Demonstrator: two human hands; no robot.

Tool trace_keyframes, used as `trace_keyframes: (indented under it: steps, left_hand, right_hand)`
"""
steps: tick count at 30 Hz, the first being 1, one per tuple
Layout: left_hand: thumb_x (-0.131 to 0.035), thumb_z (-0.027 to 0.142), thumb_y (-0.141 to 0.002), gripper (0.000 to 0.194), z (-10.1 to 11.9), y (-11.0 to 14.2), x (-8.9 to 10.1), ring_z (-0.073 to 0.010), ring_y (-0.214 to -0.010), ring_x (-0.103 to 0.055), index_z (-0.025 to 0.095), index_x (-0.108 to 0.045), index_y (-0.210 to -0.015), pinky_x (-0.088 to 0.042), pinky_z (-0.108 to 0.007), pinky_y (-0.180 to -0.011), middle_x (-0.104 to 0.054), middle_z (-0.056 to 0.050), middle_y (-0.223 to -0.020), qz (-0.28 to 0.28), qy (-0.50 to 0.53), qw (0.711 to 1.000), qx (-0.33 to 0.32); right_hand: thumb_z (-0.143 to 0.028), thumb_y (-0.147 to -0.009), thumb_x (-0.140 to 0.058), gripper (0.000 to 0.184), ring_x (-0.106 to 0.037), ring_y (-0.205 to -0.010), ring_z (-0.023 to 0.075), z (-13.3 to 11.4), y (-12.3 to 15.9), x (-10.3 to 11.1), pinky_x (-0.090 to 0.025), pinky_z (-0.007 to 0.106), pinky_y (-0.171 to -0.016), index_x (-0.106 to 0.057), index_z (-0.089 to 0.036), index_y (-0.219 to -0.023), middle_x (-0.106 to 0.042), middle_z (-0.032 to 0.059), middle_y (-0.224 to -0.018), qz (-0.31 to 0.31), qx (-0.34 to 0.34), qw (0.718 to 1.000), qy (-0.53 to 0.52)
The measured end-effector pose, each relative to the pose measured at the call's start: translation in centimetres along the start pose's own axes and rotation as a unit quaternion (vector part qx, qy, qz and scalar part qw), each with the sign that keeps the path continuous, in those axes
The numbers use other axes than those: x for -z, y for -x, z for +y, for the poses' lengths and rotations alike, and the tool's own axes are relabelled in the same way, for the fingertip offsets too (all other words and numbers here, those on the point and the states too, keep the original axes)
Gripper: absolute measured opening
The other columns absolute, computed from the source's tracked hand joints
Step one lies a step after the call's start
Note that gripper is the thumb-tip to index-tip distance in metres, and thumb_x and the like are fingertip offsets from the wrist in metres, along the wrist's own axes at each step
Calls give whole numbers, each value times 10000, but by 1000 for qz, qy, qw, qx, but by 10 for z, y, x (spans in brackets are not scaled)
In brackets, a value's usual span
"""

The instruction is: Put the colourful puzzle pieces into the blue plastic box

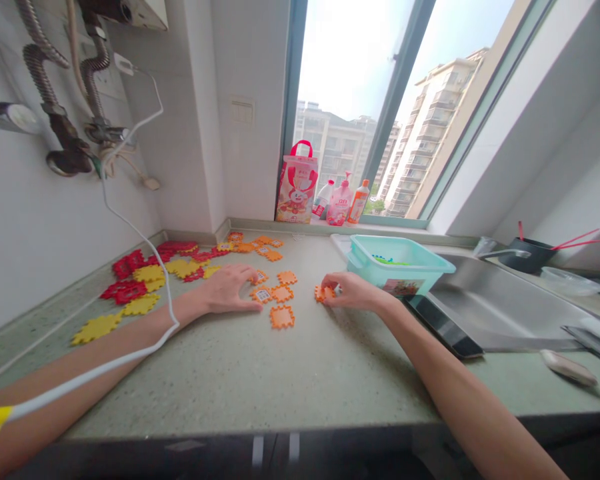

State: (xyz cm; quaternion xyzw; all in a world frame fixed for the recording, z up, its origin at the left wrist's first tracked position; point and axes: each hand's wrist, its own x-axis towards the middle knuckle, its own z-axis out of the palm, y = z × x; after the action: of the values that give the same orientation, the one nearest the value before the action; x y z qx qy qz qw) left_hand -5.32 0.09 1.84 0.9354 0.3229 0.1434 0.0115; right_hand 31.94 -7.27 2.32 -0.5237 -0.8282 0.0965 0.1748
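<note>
Your left hand lies flat, fingers released, on orange tiles; your right hand pinches one orange tile near the teal bin.

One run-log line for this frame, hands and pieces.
left hand: flat on orange tiles | right hand: pinching orange piece | teal tub: beside right hand | counter

Both bare forearms stretched out forward, converging a bit. Left hand lies palm down, fingers spread and lightly curled. Right hand has its fingers curled in a pinch, thumb side facing left.
</note>
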Motion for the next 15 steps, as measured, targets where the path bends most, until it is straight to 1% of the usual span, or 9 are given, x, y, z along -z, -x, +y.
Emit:
trace_keyframes:
  steps: [2,4,7,10,12,13,15]
  left_hand:
    - [-714,728,-815,640,0,0,-1,-330,-1185,-629,228,-659,-1211,-449,-425,-1043,-681,-106,-1304,2,19,1000,1]
    - [-699,721,-833,602,1,0,-2,-320,-1173,-634,230,-666,-1179,-455,-412,-1035,-685,-100,-1289,4,35,999,-1]
    - [-675,729,-854,582,6,0,-2,-310,-1149,-640,219,-665,-1136,-460,-404,-1019,-690,-96,-1248,7,45,999,-4]
    - [-665,742,-856,590,9,-1,-2,-311,-1128,-644,214,-656,-1119,-464,-401,-998,-688,-99,-1219,7,45,999,-3]
    - [-664,747,-856,588,9,-2,-3,-313,-1132,-643,217,-654,-1111,-464,-397,-990,-684,-103,-1229,6,45,999,-3]
    - [-661,746,-860,586,9,-2,-3,-313,-1137,-642,218,-655,-1112,-464,-395,-988,-681,-105,-1240,6,45,999,-4]
    - [-663,741,-864,590,6,-2,-5,-311,-1142,-641,218,-656,-1138,-464,-395,-992,-678,-105,-1257,7,48,999,-6]
  right_hand:
    - [-264,-802,-745,176,-681,-802,180,-2,0,-2,-516,290,-769,-745,-221,-972,-756,23,-910,21,12,1000,6]
    - [-256,-807,-743,187,-686,-840,177,-8,-2,-6,-521,293,-808,-734,-225,-992,-756,25,-948,48,44,998,-3]
    - [-258,-821,-741,224,-693,-916,184,-25,-3,-11,-530,314,-885,-719,-236,-1043,-756,36,-1031,78,102,991,-33]
    - [-270,-844,-739,247,-692,-963,202,-44,-4,-14,-535,339,-925,-714,-249,-1089,-751,48,-1075,92,136,986,-32]
    - [-291,-870,-733,250,-683,-1004,227,-50,-3,-9,-531,362,-948,-712,-254,-1116,-747,63,-1105,115,150,982,9]
    - [-305,-886,-723,252,-676,-1030,241,-51,-1,-5,-523,377,-967,-711,-254,-1133,-744,72,-1132,139,152,978,41]
    - [-337,-921,-691,262,-656,-1091,273,-45,2,11,-493,410,-1012,-708,-250,-1168,-733,91,-1198,221,126,960,116]
